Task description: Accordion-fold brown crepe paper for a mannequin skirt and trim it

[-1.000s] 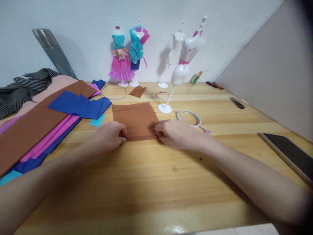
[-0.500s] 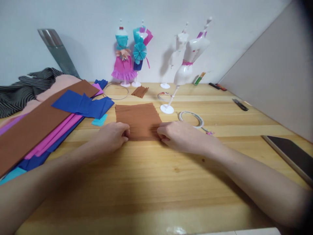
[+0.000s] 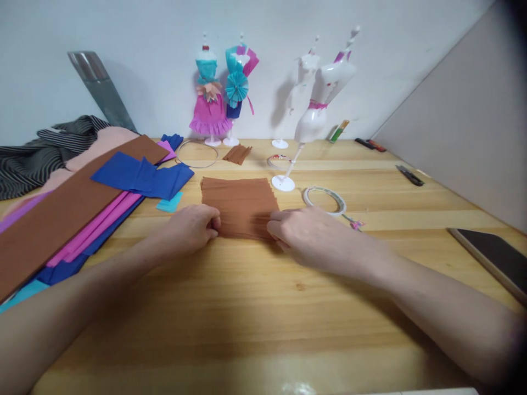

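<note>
A brown crepe paper sheet with fine pleats lies flat on the wooden table. My left hand pinches its near left corner, fingers curled shut. My right hand pinches the near right corner in the same way. The near edge of the paper runs between the two hands.
Long brown, pink and blue paper strips lie at left beside striped cloth. Dressed doll mannequins and bare white mannequins stand at the back. A tape ring, a wire hoop, a small folded brown piece and a tablet lie around.
Both hands stay pinched on the paper's near corners. The paper's near edge has been gathered slightly away from me, and the view has shifted a little.
</note>
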Demonstrator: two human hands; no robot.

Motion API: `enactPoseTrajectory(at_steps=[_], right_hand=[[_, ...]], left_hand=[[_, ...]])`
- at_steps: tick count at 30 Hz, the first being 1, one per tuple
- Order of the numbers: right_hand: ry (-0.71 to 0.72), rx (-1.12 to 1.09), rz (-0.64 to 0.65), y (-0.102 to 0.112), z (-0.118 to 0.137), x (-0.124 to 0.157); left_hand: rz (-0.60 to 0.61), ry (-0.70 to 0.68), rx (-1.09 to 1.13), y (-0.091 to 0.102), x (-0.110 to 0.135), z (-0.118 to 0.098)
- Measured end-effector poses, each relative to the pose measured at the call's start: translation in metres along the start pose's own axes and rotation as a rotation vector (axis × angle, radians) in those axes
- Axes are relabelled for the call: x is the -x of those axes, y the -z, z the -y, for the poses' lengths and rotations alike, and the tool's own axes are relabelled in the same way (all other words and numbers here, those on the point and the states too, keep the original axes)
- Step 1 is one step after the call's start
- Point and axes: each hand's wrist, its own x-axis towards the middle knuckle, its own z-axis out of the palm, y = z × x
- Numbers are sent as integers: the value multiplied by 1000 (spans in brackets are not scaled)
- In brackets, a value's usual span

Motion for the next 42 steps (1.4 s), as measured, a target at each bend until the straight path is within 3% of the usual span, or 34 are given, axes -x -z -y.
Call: enactPoseTrajectory(at_steps=[13, 24, 32, 37, 42], right_hand=[[42, 5, -35, -3, 0, 4], [-24, -98, 6, -11, -13, -6], [-53, -269, 55, -12, -21, -10], [-67, -331, -13, -17, -31, -14], [-99, -427, -64, -15, -38, -17]], left_hand=[[3, -10, 8, 0, -1, -2], [-16, 13, -118, 5, 10, -16], [-56, -146, -283, 2, 12, -20], [-126, -198, -206, 1, 7, -11], [-65, -157, -47, 7, -2, 1]])
